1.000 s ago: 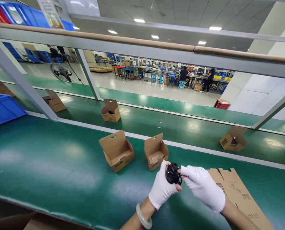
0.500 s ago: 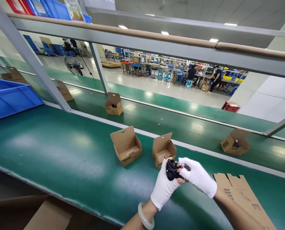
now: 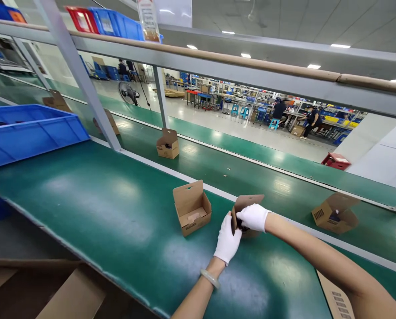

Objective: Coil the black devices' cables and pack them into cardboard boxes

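On the green desk (image 3: 84,208), in the head view, both white-gloved hands meet at a small open cardboard box (image 3: 247,204) that stands near the desk's far edge. The right hand (image 3: 253,217) reaches into the mouth of the box, its grip closed around a small black part (image 3: 241,227), of which only a dark sliver shows below the glove. The left hand (image 3: 227,239) lies flat against the near left side of the same box, fingers up along its wall, holding nothing of its own. A pale bangle (image 3: 210,278) sits on the left wrist. Half a second ago the black part was held in the open between both hands, in front of the box; now it is down inside the box and the left hand has let go of it. The box has turned, its flap now lying over toward the right. Just left of it stands a second open box (image 3: 191,206), apart from the hands. A blue bin (image 3: 28,135) sits at the far left, and flat carton blanks (image 3: 337,299) lie at the lower right.
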Demonstrator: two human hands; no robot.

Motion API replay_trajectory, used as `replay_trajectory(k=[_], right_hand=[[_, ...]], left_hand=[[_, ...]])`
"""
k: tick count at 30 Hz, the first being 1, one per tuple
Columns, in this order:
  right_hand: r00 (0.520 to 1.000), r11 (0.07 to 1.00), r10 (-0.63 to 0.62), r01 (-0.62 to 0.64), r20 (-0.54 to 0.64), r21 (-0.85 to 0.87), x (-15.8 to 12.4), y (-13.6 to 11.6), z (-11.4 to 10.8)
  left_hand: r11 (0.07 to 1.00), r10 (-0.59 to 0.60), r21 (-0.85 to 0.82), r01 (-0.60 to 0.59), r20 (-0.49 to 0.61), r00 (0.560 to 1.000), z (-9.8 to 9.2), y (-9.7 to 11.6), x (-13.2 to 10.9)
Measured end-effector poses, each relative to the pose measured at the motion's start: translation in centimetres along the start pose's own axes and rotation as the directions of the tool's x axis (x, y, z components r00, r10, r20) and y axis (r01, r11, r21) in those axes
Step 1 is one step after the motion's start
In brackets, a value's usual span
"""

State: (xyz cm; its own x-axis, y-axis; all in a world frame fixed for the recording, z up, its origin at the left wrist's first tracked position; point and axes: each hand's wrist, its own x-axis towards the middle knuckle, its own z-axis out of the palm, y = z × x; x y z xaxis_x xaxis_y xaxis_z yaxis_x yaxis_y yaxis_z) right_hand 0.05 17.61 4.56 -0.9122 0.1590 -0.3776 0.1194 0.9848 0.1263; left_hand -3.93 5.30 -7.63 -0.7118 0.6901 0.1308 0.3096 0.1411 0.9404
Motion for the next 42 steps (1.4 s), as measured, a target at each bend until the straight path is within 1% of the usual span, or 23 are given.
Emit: replay_trajectory(k=[2,3,5,7,10,12,14,15,17,19,21,23,24,26,29,34,38,42], right_hand=[[0.999,1.000,0.007,-0.007,0.045,0.004,0.5,0.2,0.4],[0.999,1.000,0.013,-0.013,0.046,0.011,0.3,0.4,0.4],[1.000,0.999,0.023,-0.023,0.020,0.026,-0.8,0.8,0.2],[1.000,0.999,0.030,-0.030,0.001,0.032,-2.4,0.8,0.2],[0.997,0.997,0.077,-0.077,0.028,0.011,-4.1,-0.2,1.6],[0.988,0.989,0.147,-0.146,0.045,-0.005,-4.1,-0.9,2.9],[0.974,0.975,0.223,-0.223,0.047,0.000,-3.1,-0.9,3.9],[0.964,0.965,0.263,-0.264,0.049,0.010,-2.3,-0.4,4.1],[0.937,0.937,0.345,-0.347,0.064,0.037,-0.4,1.5,3.9],[0.907,0.905,0.411,-0.418,0.095,0.074,1.5,4.5,2.9],[0.893,0.885,0.431,-0.447,0.130,0.130,3.3,7.8,1.7],[0.896,0.875,0.415,-0.440,0.157,0.200,4.6,10.7,0.5],[0.901,0.871,0.402,-0.431,0.164,0.235,5.2,11.8,0.0],[0.908,0.860,0.385,-0.419,0.167,0.290,6.4,13.1,-0.6],[0.905,0.843,0.393,-0.425,0.162,0.330,8.2,13.5,-0.9],[0.903,0.821,0.395,-0.430,0.171,0.375,10.7,12.5,-1.2],[0.906,0.817,0.387,-0.422,0.169,0.392,11.8,11.6,-1.8],[0.916,0.841,0.374,-0.401,0.147,0.363,12.5,11.2,-2.4]], left_hand=[[1.000,0.013,-0.011,-0.013,0.023,1.000,0.0,-0.2,-0.1],[1.000,0.016,-0.013,-0.015,0.030,0.999,-0.2,-0.3,-0.3],[1.000,0.013,-0.017,-0.012,0.040,0.999,-0.7,-0.3,-0.5],[0.999,0.019,-0.026,-0.018,0.028,0.999,-1.1,-0.2,-0.9],[0.997,0.062,-0.032,-0.063,-0.030,0.998,-1.4,0.0,-1.3],[0.996,0.089,-0.016,-0.090,-0.062,0.994,-1.4,0.0,-1.6],[0.995,0.102,0.000,-0.103,-0.072,0.992,-1.3,0.0,-1.8],[0.995,0.103,0.005,-0.103,-0.073,0.992,-1.3,-0.1,-1.8],[0.995,0.098,0.008,-0.097,-0.070,0.993,-1.3,-0.3,-1.7],[0.996,0.089,0.009,-0.088,-0.068,0.994,-1.4,-0.4,-1.5],[0.996,0.086,0.008,-0.085,-0.071,0.994,-1.4,-0.5,-1.4],[0.997,0.083,0.003,-0.083,-0.078,0.994,-1.4,-0.6,-1.3],[0.997,0.081,0.000,-0.081,-0.081,0.993,-1.3,-0.6,-1.3],[0.997,0.074,-0.007,-0.075,-0.079,0.994,-1.2,-0.6,-1.3],[0.998,0.064,-0.016,-0.065,-0.062,0.996,-1.1,-0.7,-1.2],[1.000,0.022,-0.007,-0.022,-0.026,0.999,-1.3,-0.5,-1.1],[1.000,-0.023,-0.016,0.023,0.011,1.000,-1.6,-0.3,-1.2],[0.999,-0.036,-0.026,0.036,0.025,0.999,-1.7,0.0,-1.3]])
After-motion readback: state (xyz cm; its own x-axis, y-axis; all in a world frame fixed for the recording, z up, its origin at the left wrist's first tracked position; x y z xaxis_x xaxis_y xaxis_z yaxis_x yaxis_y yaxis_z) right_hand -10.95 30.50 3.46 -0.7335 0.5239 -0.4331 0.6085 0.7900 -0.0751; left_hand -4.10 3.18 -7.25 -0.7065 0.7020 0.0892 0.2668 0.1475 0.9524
